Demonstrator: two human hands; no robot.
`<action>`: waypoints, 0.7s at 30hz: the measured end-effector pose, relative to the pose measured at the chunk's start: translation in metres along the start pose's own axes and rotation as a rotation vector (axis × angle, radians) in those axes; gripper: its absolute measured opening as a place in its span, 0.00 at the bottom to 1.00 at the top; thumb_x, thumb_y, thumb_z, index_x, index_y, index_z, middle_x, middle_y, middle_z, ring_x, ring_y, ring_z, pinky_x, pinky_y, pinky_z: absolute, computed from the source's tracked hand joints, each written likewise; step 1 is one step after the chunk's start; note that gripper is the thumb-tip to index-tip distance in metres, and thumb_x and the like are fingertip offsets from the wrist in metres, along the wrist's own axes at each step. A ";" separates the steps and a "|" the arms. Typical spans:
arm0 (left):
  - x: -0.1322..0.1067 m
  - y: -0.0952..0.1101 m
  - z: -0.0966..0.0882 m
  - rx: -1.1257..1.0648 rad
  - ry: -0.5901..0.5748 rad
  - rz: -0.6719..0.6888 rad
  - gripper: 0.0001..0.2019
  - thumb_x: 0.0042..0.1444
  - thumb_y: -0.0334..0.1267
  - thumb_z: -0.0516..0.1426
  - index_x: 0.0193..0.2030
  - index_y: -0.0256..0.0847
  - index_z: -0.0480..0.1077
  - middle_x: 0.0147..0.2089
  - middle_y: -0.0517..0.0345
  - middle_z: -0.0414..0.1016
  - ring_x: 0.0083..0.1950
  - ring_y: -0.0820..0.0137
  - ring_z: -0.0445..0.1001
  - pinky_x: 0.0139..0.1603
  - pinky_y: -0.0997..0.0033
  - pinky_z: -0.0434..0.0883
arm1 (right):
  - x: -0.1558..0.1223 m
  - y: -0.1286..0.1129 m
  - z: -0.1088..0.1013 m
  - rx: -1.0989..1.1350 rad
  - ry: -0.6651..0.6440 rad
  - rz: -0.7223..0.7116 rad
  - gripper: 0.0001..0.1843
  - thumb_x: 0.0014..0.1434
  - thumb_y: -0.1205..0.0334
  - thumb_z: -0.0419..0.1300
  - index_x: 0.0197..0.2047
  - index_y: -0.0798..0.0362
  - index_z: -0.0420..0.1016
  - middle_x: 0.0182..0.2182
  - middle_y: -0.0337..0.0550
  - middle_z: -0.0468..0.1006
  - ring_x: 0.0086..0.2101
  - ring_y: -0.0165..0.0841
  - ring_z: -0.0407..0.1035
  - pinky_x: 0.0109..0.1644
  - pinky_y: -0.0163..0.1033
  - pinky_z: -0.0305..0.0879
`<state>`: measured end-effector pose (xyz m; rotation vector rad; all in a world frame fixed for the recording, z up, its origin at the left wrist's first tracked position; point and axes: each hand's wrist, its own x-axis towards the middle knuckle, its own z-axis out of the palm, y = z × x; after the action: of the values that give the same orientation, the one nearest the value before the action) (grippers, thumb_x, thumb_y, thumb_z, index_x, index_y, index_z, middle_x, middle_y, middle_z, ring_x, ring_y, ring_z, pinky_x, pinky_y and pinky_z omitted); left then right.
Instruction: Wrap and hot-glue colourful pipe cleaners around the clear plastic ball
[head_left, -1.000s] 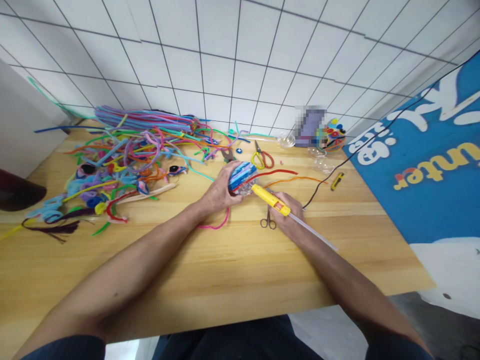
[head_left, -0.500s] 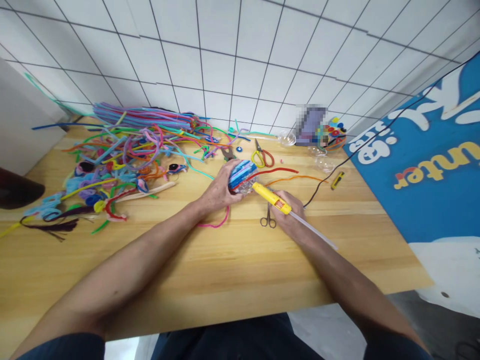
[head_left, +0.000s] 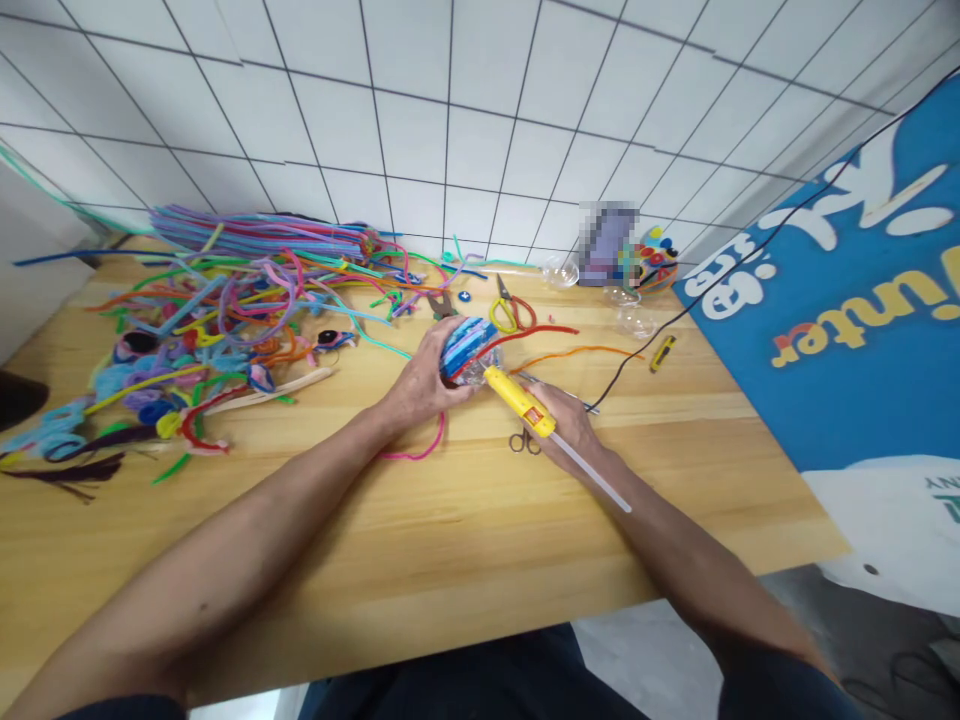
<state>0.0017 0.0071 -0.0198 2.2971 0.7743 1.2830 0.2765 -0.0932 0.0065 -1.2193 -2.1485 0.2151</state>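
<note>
My left hand [head_left: 426, 378] is closed around a clear plastic ball [head_left: 471, 350] partly covered with blue, white and purple pipe-cleaner strips. A red pipe cleaner [head_left: 532, 334] sticks out to the right from beside the ball. My right hand [head_left: 566, 415] grips a yellow hot glue gun [head_left: 521, 400], its front end right at the ball's near right side. From the gun's back, a whitish glue stick [head_left: 600, 480] extends over my right forearm. Whether the nozzle touches the ball cannot be made out. Small scissors [head_left: 523, 441] lie beside my right hand, partly hidden by it.
Tangled pipe cleaners [head_left: 225, 330] cover the table's left side, with a bundle [head_left: 262, 235] behind. Pliers [head_left: 442, 305] and yellow-red scissors [head_left: 514, 312] lie beyond the ball. Clear plastic domes [head_left: 636, 320], a yellow cutter [head_left: 663, 354] and a black cord [head_left: 626, 362] are at right.
The whole view has shifted, so the table's things appear farther left. The glue gun's back end has swung slightly, its glue stick now pointing more steeply toward me. Both grips stay the same.
</note>
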 end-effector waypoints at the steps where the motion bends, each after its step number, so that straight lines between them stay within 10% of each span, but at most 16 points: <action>1: 0.000 0.000 -0.001 0.005 -0.002 0.007 0.51 0.58 0.40 0.73 0.82 0.49 0.50 0.78 0.40 0.64 0.81 0.45 0.66 0.82 0.39 0.67 | 0.000 0.000 0.001 0.004 -0.005 -0.011 0.13 0.70 0.63 0.60 0.56 0.45 0.78 0.40 0.44 0.88 0.40 0.43 0.83 0.44 0.44 0.79; 21: 0.000 0.000 0.000 -0.019 0.001 -0.036 0.51 0.56 0.43 0.74 0.81 0.48 0.53 0.77 0.40 0.65 0.80 0.46 0.67 0.82 0.40 0.68 | 0.001 0.000 0.000 0.016 0.012 -0.009 0.12 0.73 0.59 0.59 0.56 0.46 0.79 0.41 0.45 0.88 0.41 0.42 0.83 0.47 0.44 0.79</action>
<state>0.0017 0.0066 -0.0198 2.2577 0.7974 1.2703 0.2758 -0.0920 0.0071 -1.1986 -2.1377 0.2193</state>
